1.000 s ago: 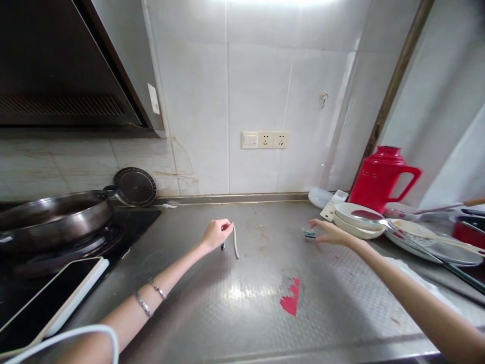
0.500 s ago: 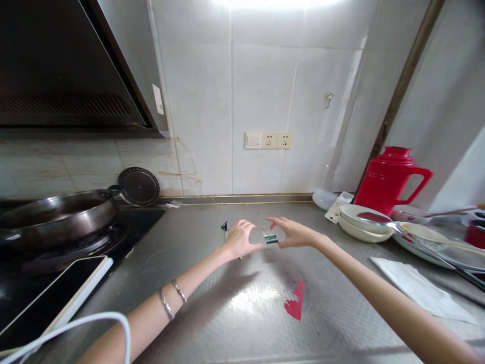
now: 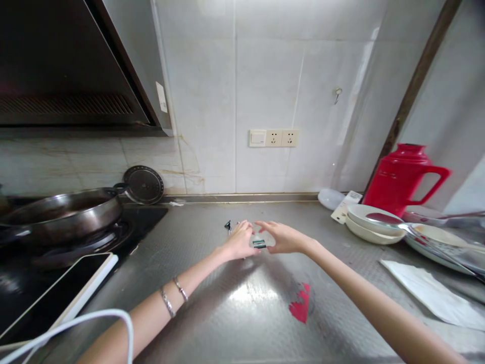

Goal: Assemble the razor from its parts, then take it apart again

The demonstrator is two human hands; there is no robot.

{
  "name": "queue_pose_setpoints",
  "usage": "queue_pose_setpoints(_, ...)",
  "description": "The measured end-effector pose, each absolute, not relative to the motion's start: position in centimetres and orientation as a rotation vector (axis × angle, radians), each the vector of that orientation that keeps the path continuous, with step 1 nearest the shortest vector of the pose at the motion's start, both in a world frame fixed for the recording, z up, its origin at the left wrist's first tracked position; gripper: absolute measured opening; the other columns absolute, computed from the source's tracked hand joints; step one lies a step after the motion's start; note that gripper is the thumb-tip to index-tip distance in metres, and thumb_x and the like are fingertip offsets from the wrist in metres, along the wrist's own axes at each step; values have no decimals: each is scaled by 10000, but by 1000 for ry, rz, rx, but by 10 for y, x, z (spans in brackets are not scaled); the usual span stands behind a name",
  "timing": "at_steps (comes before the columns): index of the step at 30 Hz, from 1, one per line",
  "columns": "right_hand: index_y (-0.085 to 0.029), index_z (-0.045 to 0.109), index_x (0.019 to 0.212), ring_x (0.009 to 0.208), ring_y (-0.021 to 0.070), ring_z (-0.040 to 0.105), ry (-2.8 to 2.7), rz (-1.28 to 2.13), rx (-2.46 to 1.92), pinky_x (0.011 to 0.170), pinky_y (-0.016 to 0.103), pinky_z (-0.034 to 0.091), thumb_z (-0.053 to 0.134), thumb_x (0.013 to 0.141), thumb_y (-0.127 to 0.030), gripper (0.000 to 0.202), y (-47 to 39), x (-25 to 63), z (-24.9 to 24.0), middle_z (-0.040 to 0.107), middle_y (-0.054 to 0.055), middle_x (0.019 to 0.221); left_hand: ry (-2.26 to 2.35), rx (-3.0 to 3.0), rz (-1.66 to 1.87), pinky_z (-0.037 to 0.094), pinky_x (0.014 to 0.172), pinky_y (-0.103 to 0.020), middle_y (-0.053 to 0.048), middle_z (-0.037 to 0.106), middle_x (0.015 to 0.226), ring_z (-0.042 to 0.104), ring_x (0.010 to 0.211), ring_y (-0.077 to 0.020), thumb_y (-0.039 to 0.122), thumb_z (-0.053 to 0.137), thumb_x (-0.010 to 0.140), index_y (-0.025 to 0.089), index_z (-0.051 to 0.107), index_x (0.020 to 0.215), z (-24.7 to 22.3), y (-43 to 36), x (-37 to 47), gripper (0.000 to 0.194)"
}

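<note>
My left hand (image 3: 239, 242) is over the middle of the steel counter, its curved fingers apart. Opposite it, my right hand (image 3: 286, 238) curls its fingers and thumb around the side of a small clear plastic case (image 3: 259, 243) with dark green bars. The case lies in the gap between both hands; whether the left fingertips touch it I cannot tell. Beside and partly behind my left hand lies a razor (image 3: 228, 225) with a black head and thin silvery handle. Nearer to me, a torn red scrap (image 3: 301, 304) lies flat on the counter.
To the left, a wide metal pan (image 3: 68, 215) stands on the black stove, with a phone (image 3: 56, 298) and white cable (image 3: 94, 314) nearer. On the right are a red thermos (image 3: 397, 179), stacked white bowls (image 3: 373, 230), a white napkin (image 3: 428, 293) and a plate with utensils.
Both hands have moved left, the right one more, narrowing the gap between them. The clear case has moved left along with my right hand. The whole view has turned slightly left.
</note>
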State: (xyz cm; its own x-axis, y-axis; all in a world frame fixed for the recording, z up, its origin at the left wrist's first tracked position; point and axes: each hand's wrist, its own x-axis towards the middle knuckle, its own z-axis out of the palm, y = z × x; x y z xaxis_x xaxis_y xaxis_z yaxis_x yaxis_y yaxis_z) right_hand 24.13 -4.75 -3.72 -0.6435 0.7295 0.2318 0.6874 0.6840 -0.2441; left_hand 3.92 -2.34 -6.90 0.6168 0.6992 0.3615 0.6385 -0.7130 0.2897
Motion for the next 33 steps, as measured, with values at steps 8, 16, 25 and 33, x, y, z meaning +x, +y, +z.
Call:
queue_pose_setpoints(8, -210, 207, 1423, 1094, 272, 511, -2533, 110, -1215, 882, 399, 409, 564, 695, -210, 811, -42, 252, -43, 515, 148, 1256, 1272, 2713, 531, 346, 967, -376, -129, 472, 1090, 406, 1126, -283, 472, 624, 682, 141, 583, 997, -86, 16, 33, 458)
queue_pose_setpoints(16, -220, 227, 1414, 1104, 264, 510, -2540, 143, -1260, 887, 387, 413, 515, 709, -176, 763, -41, 261, -59, 517, 140, 1254, 1398, 2690, 295, 299, 1002, -414, -168, 415, 1197, 303, 1239, -329, 464, 581, 705, 140, 584, 937, -86, 29, 33, 398)
queue_pose_setpoints(25, -217, 245, 1409, 1181, 244, 453, -2528, 181, -1311, 943, 373, 384, 468, 656, -115, 792, -38, 264, -64, 462, 117, 1325, 1419, 2684, 147, 288, 1020, -391, -115, 415, 1209, 290, 1248, -289, 465, 575, 694, 179, 584, 946, -87, 39, 38, 381)
queue_pose_setpoints(33, -235, 267, 1397, 1171, 230, 471, -2462, 263, -1320, 943, 364, 382, 441, 633, -97, 796, -29, 270, -72, 508, 92, 1292, 1398, 2703, 138, 251, 1044, -410, -111, 415, 1234, 253, 1275, -301, 441, 570, 694, 196, 599, 984, -88, 40, 36, 381)
